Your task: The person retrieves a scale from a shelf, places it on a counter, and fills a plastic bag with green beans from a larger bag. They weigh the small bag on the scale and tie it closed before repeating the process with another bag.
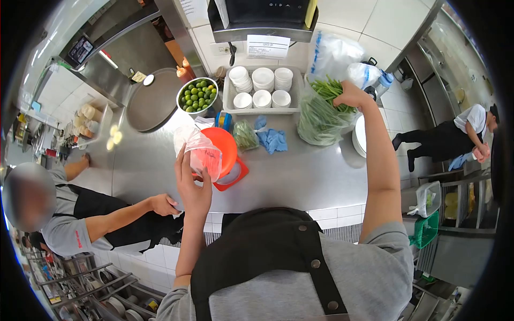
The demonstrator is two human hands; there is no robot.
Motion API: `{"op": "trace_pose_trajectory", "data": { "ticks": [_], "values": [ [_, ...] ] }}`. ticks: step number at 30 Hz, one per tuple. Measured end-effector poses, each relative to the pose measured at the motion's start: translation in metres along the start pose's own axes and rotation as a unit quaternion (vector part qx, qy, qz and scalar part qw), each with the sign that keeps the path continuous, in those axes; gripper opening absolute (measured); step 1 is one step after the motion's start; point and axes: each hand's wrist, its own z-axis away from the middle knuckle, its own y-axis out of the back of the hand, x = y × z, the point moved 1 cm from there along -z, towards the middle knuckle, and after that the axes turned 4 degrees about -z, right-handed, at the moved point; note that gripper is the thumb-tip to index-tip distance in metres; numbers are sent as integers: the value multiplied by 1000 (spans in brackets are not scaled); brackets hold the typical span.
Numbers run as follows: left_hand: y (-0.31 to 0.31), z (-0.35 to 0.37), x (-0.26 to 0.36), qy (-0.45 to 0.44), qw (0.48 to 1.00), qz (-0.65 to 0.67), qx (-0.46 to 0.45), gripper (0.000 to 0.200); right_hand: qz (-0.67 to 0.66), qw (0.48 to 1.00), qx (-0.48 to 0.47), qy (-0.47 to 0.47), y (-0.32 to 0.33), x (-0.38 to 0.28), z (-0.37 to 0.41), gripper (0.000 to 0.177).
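Note:
My left hand [194,187] is closed on a clear plastic bag [187,140]. The bag is held against an orange bowl [227,147] and partly covers it. Beneath the bowl an orange-red kitchen scale [235,179] shows in part. On the other side, my right hand [353,97] grips a bunch of green beans [327,91] at the mouth of a large clear bag [321,125] filled with more of them. Between the bowl and that bag lie a small bag of greens [245,136] and a crumpled blue cloth [273,140].
A white tray [262,111] holds stacked white cups at the back. Left of it stand a bowl of limes [197,96] and a large round tray [152,101]. A white container [360,136] sits at right. One person [107,214] stands at left, another [450,134] at right.

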Motion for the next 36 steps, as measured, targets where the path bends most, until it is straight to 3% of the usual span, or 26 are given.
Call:
{"op": "trace_pose_trajectory", "data": {
  "ticks": [4,7,13,18,21,22,24,26,29,30,34,36],
  "values": [
    [0,1,-3,11,1000,8,-1,58,-43,995,86,-26,-3,-3,8,41],
    [1,2,-2,16,1000,10,0,58,-75,995,59,-15,1,5,1,44],
    [2,1,-4,0,1000,-8,7,57,-253,957,137,30,-2,4,16,44],
    [5,-2,2,38,999,30,-15,57,-391,904,140,104,12,11,13,22],
    [8,-11,2,14,999,20,-24,59,-438,878,140,130,21,-13,23,11],
    [7,-23,-7,-54,998,-9,20,63,-448,874,130,135,27,-24,27,12],
    [18,-50,-22,-25,996,42,76,65,-471,862,115,147,31,-35,33,15],
    [48,-78,14,-10,984,51,168,65,-499,843,105,170,30,-43,37,20],
    [51,-89,38,-79,954,101,272,65,-517,835,67,176,10,-68,56,22],
    [39,-84,37,-70,956,90,269,69,-519,838,50,160,0,-71,61,25],
    [-20,-58,53,-18,968,241,71,84,-522,838,-43,152,-60,-94,82,28],
    [-41,-57,49,88,910,405,-26,83,-540,827,-112,109,-95,-105,91,29]
  ]
}}
